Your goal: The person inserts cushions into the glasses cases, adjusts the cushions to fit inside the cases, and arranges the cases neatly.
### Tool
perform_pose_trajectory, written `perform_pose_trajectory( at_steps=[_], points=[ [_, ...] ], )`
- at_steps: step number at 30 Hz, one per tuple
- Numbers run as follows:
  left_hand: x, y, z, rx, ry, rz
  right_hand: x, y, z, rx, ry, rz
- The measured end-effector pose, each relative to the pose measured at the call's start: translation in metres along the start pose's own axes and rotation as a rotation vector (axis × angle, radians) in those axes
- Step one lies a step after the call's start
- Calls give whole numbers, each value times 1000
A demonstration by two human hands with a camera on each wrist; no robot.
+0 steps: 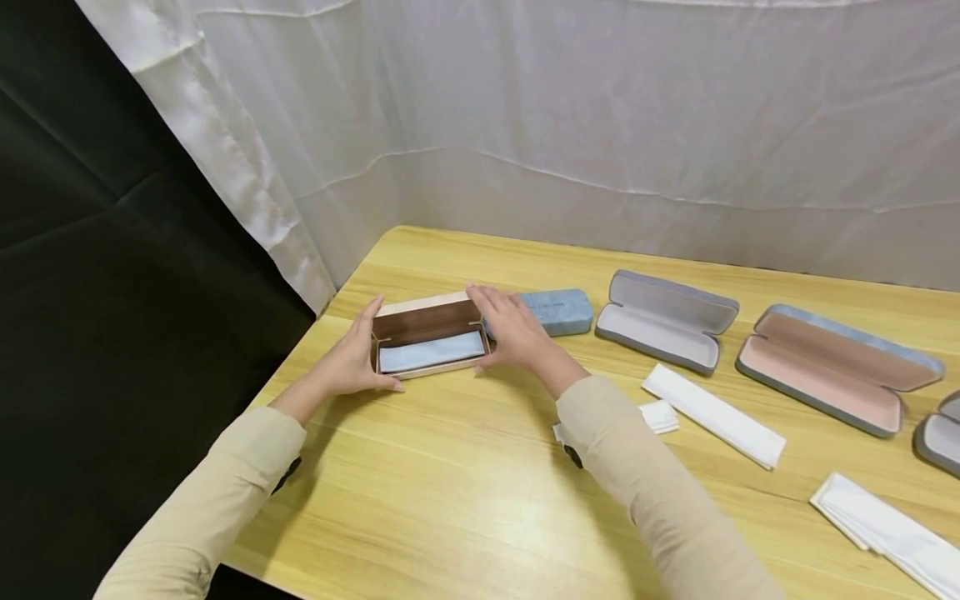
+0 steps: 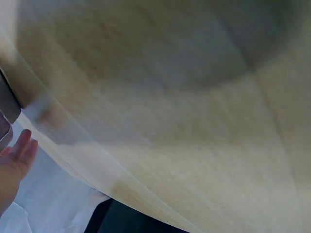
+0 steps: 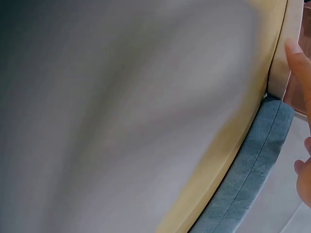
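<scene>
An open cream eyeglass case (image 1: 432, 307) with a brown lining stands near the table's left edge. A folded light-blue cloth (image 1: 432, 352) lies inside it. My left hand (image 1: 348, 354) spans the case's left end, fingers at the back corner and thumb along the front. At the opposite end my right hand (image 1: 516, 331) holds the case between its fingers and thumb. In the right wrist view one fingertip (image 3: 291, 47) rests on the cream lid edge. Just behind my right hand lies a closed blue eyeglass case (image 1: 561, 312), partly covered by the hand.
To the right stand an open grey case (image 1: 660, 327), an open blue case with pink lining (image 1: 821, 379) and part of another grey case (image 1: 941, 437). Folded white cloths (image 1: 716, 417) lie in front of them. White curtain (image 1: 637, 108) hangs behind the wooden table (image 1: 450, 500).
</scene>
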State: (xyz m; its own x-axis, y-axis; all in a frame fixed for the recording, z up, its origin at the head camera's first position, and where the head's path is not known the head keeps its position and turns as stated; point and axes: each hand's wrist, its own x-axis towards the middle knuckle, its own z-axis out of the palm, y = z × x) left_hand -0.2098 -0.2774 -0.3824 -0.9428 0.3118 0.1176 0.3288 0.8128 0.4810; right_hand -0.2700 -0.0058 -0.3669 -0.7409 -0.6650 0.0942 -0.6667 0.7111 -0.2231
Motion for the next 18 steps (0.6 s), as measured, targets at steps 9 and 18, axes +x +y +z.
perform_pose_trajectory(
  at_steps=[9,18],
  points=[
    [2,-2,3,-6,20,22,4,-4,2,-5,-21,-4],
    [2,1,5,-13,30,24,4,-11,4,37,-24,6]
  ],
)
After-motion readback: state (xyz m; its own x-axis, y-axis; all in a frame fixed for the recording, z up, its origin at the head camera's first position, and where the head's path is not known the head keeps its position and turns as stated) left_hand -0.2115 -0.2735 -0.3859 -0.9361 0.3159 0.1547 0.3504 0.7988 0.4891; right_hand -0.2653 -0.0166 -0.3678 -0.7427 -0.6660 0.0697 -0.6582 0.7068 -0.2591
